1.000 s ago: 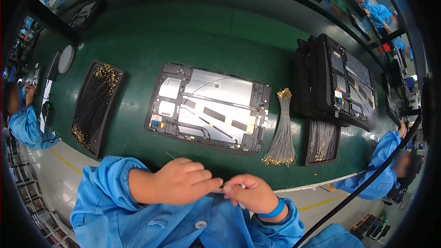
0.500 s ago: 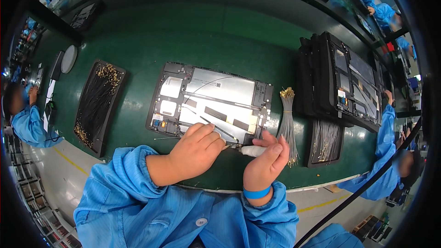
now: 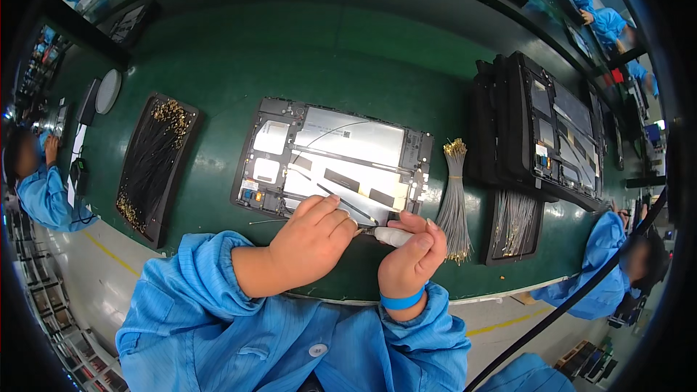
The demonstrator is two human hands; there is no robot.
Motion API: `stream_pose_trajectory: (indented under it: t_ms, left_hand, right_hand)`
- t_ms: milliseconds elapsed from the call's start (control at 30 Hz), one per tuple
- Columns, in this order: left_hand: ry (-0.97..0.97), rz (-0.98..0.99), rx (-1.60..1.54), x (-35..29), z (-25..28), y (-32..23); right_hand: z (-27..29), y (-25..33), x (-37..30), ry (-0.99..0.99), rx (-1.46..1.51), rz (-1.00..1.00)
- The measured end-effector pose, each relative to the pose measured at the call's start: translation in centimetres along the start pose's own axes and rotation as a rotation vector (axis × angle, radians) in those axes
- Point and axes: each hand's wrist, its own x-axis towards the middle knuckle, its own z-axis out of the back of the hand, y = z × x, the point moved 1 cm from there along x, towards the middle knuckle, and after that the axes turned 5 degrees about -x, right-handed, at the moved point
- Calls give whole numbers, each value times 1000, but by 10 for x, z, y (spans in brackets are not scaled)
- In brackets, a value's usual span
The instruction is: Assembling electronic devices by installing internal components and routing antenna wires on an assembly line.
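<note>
A tablet's opened body (image 3: pixel 352 127) lies on the green bench before me, its silver battery and black boards face up. My left hand (image 3: pixel 312 243) is closed at its near edge, fingertips pinched together. A thin grey cable (image 3: pixel 265 222) sticks out to the left from under that hand; its other end is hidden by the fingers. My right hand (image 3: pixel 410 258) is closed round a white-handled tool (image 3: pixel 392 237). The tool's thin dark tip reaches the left fingertips at the tablet's near right edge. What lies between them is too small to make out.
A black tray of black cables with gold ends (image 3: pixel 158 167) stands at left. To the right lie a tied bundle of grey cables (image 3: pixel 455 189), a tray of grey cables (image 3: pixel 514 225) and a stack of black trays holding tablet bodies (image 3: pixel 552 127). Co-workers sit at both sides.
My right hand and the white-handled tool have shifted slightly left and nearer to me. The thin cable's free end has moved a little to the right. The tablet has stayed put.
</note>
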Motion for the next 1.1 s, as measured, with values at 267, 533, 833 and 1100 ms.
stream_pose_trajectory:
  t_ms: [267, 533, 833, 1100]
  left_hand:
    - [20, 15, 21, 1, 1, -1]
    - [59, 15, 15, 2, 3, 1]
    - [99, 6, -5, 1, 9, 1]
    - [136, 40, 257, 26, 41, 36]
  right_hand:
    - [0, 1, 1, 14, -8, 28]
    - [1, 0, 2, 23, -7, 81]
    - [-6, 30, 25, 352, -292, 330]
    - [5, 16, 28, 219, -123, -172]
